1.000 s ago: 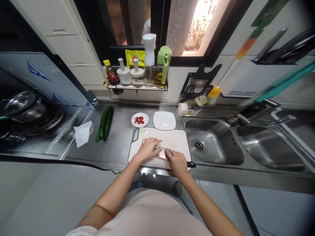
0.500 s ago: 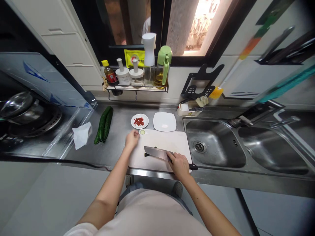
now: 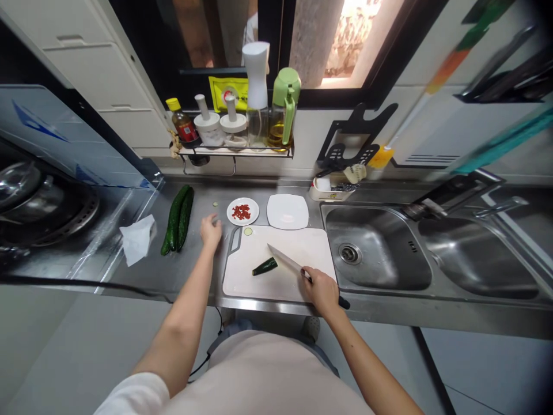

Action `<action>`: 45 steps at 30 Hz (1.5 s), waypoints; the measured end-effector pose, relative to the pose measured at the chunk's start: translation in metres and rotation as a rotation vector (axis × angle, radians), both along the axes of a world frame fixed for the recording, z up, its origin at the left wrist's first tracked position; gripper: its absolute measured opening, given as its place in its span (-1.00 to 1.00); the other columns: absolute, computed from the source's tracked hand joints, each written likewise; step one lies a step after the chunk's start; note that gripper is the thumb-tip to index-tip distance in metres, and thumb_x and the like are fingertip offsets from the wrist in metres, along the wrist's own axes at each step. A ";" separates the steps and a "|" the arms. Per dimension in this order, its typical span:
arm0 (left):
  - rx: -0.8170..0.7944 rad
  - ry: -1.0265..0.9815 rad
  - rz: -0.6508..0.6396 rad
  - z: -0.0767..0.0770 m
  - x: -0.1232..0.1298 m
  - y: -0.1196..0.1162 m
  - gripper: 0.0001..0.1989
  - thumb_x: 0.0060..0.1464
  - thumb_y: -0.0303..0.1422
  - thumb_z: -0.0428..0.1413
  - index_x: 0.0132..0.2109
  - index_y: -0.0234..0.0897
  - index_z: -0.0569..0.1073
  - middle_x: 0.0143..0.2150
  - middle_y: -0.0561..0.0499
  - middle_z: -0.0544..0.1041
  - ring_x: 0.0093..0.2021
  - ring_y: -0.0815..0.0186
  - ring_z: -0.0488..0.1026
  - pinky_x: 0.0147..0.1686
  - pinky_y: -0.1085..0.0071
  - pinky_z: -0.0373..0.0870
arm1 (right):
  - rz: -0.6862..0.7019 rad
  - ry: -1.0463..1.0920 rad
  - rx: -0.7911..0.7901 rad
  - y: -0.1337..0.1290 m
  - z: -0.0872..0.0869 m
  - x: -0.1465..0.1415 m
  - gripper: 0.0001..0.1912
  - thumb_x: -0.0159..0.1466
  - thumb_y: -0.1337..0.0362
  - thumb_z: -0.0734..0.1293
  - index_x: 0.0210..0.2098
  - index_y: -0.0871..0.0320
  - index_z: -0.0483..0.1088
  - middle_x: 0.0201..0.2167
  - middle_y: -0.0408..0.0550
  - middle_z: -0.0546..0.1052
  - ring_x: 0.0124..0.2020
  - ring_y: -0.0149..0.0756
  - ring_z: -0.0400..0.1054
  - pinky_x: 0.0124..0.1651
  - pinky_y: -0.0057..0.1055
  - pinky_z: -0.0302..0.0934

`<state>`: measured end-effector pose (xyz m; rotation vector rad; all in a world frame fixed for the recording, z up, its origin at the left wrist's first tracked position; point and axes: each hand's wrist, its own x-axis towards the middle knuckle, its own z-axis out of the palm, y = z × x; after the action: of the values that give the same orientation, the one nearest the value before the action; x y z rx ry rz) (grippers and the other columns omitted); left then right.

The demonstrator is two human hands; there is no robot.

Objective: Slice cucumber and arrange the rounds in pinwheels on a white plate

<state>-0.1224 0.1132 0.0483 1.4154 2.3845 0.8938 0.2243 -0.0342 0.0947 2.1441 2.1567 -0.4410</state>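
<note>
Grips the knife [image 3: 285, 257] by its handle in the right hand [image 3: 324, 291] near the front right corner of the cutting board [image 3: 242, 288], with the blade slanting inward near the cucumber piece [image 3: 265, 266], left of the board's middle. Reaches the left hand [image 3: 211, 231] forward over the counter [image 3: 181, 274] past the board's left edge, fingers bent, too small to tell whether clasping anything.

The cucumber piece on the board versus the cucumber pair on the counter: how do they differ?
The piece is short; each cucumber in the pair is far longer. The piece lies on the board; the pair lies on the counter. The piece slants mostly sideways; the pair points mostly away from the person. Both have dark green skin.
</note>
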 end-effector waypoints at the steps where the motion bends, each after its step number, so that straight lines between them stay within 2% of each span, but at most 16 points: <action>1: 0.051 -0.007 -0.069 -0.003 0.012 -0.012 -0.72 0.09 -0.33 0.05 -0.04 -0.26 0.46 -0.11 -0.12 0.48 -0.24 0.25 0.46 -0.13 0.30 0.35 | -0.027 0.013 -0.015 0.000 0.000 -0.001 -0.72 0.34 0.17 0.12 -0.08 0.01 0.40 -0.23 -0.10 0.54 -0.25 -0.32 0.39 -0.31 -0.43 -0.03; 4: 0.169 -0.063 -0.363 -0.013 0.054 -0.056 -0.80 0.14 -0.33 0.00 -0.14 -0.25 0.47 -0.20 -0.07 0.47 -0.27 0.29 0.43 -0.20 0.36 0.37 | -0.059 0.026 -0.081 0.002 0.000 -0.006 -0.69 0.36 0.15 0.07 -0.11 0.05 0.39 -0.26 -0.07 0.55 -0.26 -0.30 0.40 -0.36 -0.43 -0.07; 6: 0.210 -0.103 -0.586 -0.020 0.080 -0.084 -0.81 0.17 -0.35 -0.02 -0.16 -0.24 0.47 -0.19 -0.06 0.47 -0.19 0.30 0.42 -0.17 0.37 0.37 | -0.048 0.034 -0.118 0.002 -0.001 -0.009 -0.69 0.36 0.15 0.07 -0.12 0.07 0.38 -0.28 -0.05 0.55 -0.26 -0.29 0.40 -0.38 -0.43 -0.10; 8: 0.230 -0.104 -0.716 -0.026 0.101 -0.106 -0.81 0.18 -0.34 -0.01 -0.14 -0.23 0.46 -0.19 -0.06 0.47 -0.14 0.29 0.41 -0.12 0.35 0.36 | -0.032 0.051 -0.133 0.002 -0.001 -0.012 -0.70 0.36 0.15 0.07 -0.12 0.07 0.36 -0.29 -0.05 0.55 -0.26 -0.29 0.40 -0.38 -0.44 -0.11; 10: 0.248 -0.090 -0.771 -0.030 0.114 -0.119 -0.81 0.19 -0.36 -0.02 -0.13 -0.23 0.47 -0.19 -0.06 0.47 -0.13 0.28 0.41 -0.10 0.32 0.36 | -0.017 0.068 -0.141 0.002 -0.002 -0.015 -0.70 0.36 0.14 0.06 -0.12 0.08 0.35 -0.29 -0.04 0.55 -0.27 -0.29 0.40 -0.38 -0.44 -0.11; 15: 0.283 -0.076 -0.764 -0.034 0.127 -0.124 -0.78 0.20 -0.34 -0.01 -0.08 -0.21 0.47 -0.15 -0.08 0.48 -0.10 0.27 0.41 -0.09 0.29 0.38 | 0.011 0.080 -0.176 0.002 -0.003 -0.024 -0.68 0.37 0.14 0.04 -0.13 0.12 0.35 -0.30 0.00 0.55 -0.27 -0.28 0.41 -0.38 -0.44 -0.09; 25: 0.284 -0.102 -0.886 -0.038 0.131 -0.125 -0.76 0.22 -0.31 -0.02 -0.04 -0.21 0.45 -0.16 -0.07 0.52 -0.11 0.27 0.43 -0.08 0.26 0.40 | 0.046 0.075 -0.222 0.003 0.009 -0.033 -0.70 0.38 0.17 0.03 -0.05 0.13 0.28 -0.26 0.04 0.54 -0.24 -0.25 0.41 -0.32 -0.44 -0.01; 33: 0.296 -0.116 -0.864 -0.042 0.128 -0.115 -0.76 0.23 -0.32 -0.04 -0.04 -0.20 0.45 -0.16 -0.07 0.53 -0.10 0.27 0.43 -0.07 0.24 0.40 | 0.071 0.040 -0.227 0.005 0.014 -0.039 -0.70 0.39 0.20 0.00 -0.06 0.14 0.27 -0.25 0.04 0.53 -0.23 -0.24 0.42 -0.30 -0.43 0.03; 45: 0.308 -0.096 -0.861 -0.042 0.129 -0.116 -0.76 0.23 -0.35 -0.04 -0.03 -0.21 0.46 -0.18 -0.07 0.50 -0.12 0.28 0.41 -0.08 0.28 0.39 | 0.082 0.041 -0.245 0.004 0.019 -0.046 -0.71 0.38 0.22 0.00 -0.05 0.14 0.25 -0.25 0.04 0.52 -0.22 -0.26 0.42 -0.28 -0.43 0.05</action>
<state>0.0062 -0.0026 0.0058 2.1676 1.3396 1.0346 0.1787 -0.0301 0.1137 1.9260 2.0770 -0.7078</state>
